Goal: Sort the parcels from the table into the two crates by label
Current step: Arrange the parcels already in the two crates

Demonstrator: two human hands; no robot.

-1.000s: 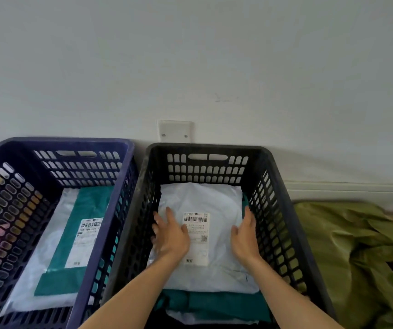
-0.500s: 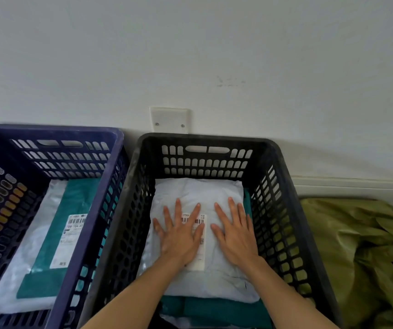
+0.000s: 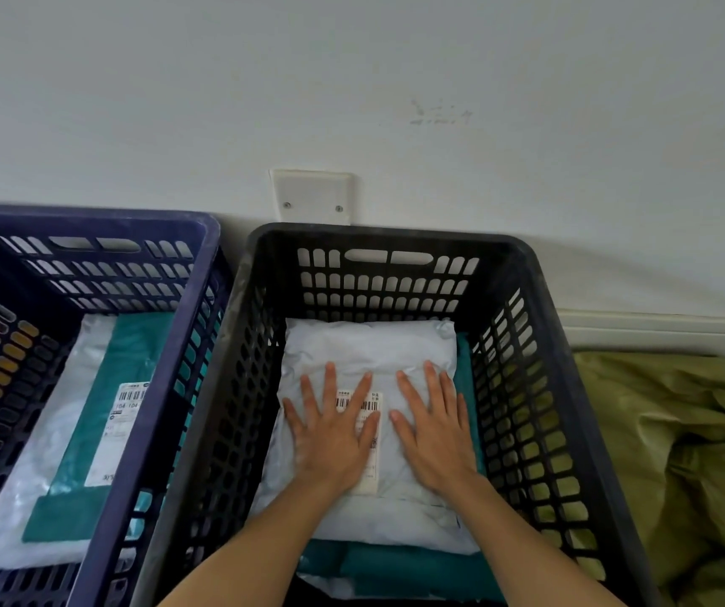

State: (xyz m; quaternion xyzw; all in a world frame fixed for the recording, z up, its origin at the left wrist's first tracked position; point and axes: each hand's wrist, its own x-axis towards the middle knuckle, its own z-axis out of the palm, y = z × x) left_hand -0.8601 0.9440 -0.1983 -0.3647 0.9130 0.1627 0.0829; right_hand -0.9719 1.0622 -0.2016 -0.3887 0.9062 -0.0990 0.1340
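Observation:
A white parcel [image 3: 369, 348] with a barcode label lies on top inside the black crate [image 3: 540, 343], over a teal parcel [image 3: 404, 567]. My left hand [image 3: 334, 431] presses flat on it, fingers spread, covering part of the label. My right hand [image 3: 435, 427] presses flat beside it on the parcel's right half. In the blue crate [image 3: 185, 343] on the left lies a teal parcel [image 3: 132, 357] with a white label, on top of a white parcel [image 3: 40, 466].
Both crates stand against a white wall with a blank cover plate [image 3: 310, 195]. A crumpled olive-green sack [image 3: 676, 453] lies to the right of the black crate.
My hands moved from the parcel's sides onto its top and now press flat with fingers spread. The view has shifted slightly closer to the black crate.

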